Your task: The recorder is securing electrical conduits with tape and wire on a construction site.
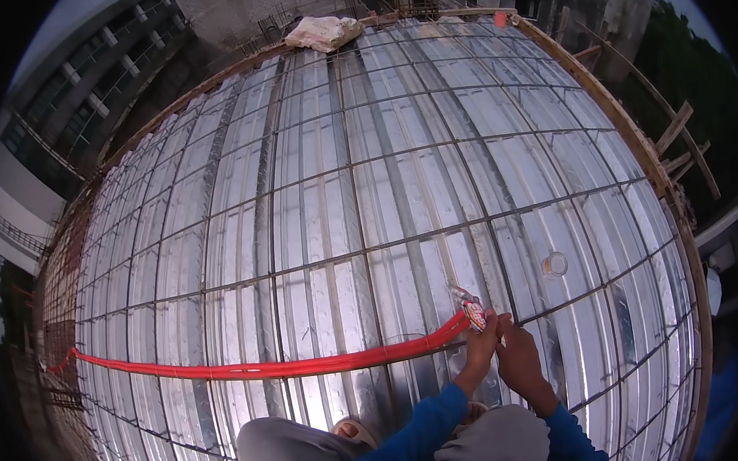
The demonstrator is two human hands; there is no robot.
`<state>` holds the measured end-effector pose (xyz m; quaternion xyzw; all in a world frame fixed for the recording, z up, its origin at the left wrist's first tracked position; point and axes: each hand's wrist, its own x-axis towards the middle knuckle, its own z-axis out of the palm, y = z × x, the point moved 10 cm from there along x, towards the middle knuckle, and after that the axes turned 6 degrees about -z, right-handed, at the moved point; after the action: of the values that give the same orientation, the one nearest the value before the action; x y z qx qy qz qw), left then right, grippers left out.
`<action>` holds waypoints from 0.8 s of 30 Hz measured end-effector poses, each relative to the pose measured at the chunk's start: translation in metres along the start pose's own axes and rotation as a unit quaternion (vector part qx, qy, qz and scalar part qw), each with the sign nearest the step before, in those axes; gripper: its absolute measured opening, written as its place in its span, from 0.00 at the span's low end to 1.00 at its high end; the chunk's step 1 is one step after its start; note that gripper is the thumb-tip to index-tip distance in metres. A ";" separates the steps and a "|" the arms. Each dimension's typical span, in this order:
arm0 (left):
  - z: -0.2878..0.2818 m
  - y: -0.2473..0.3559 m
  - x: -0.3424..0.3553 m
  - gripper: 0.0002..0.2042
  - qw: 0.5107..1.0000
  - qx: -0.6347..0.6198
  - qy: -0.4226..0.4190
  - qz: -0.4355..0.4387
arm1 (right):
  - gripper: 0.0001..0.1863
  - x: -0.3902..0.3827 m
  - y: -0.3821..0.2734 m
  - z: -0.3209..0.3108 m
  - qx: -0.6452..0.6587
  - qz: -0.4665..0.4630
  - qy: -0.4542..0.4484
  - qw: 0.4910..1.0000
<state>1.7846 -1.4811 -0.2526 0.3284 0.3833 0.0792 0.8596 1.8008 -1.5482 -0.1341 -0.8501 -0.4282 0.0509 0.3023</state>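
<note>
A bundle of red flexible tubes [293,368] runs from the left edge of the deck to my hands. At its right end is a patterned white-and-red wrapped part [475,314], with a few short pale ends sticking out above it. My left hand [477,347] is closed right against this end, its fingertips pointing up. Close beside it on the right, my right hand [522,358] is closed in a pinch, fingertips almost touching the left ones. Whatever lies between the fingers is too small to make out.
Ribbed metal decking [318,225] spreads under a grid of rebar [412,237]. A small round clear container [554,264] lies to the right of my hands. Wooden boards [597,90] edge the deck. A pale sack [323,33] and an orange cup-like object [501,20] sit at the far edge.
</note>
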 end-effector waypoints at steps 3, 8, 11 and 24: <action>0.018 -0.020 0.004 0.26 0.983 -0.128 -0.066 -0.110 | 0.25 0.014 -0.010 0.001 -0.058 0.007 -0.006 0.998; 0.025 0.006 0.012 0.26 0.982 -0.141 -0.097 -0.076 | 0.18 0.028 -0.010 0.006 -0.107 -0.019 -0.013 0.994; 0.020 0.005 0.003 0.20 0.961 -0.214 -0.059 -0.163 | 0.13 0.031 -0.020 0.009 -0.169 -0.033 -0.053 0.984; 0.033 -0.001 0.003 0.22 0.965 -0.114 -0.199 -0.127 | 0.12 -0.025 0.052 0.077 0.556 0.340 -0.223 0.725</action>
<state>1.8098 -1.4974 -0.2385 0.1854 0.2315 -0.0547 0.9534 1.7944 -1.5546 -0.2299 -0.5820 -0.0604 0.5676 0.5792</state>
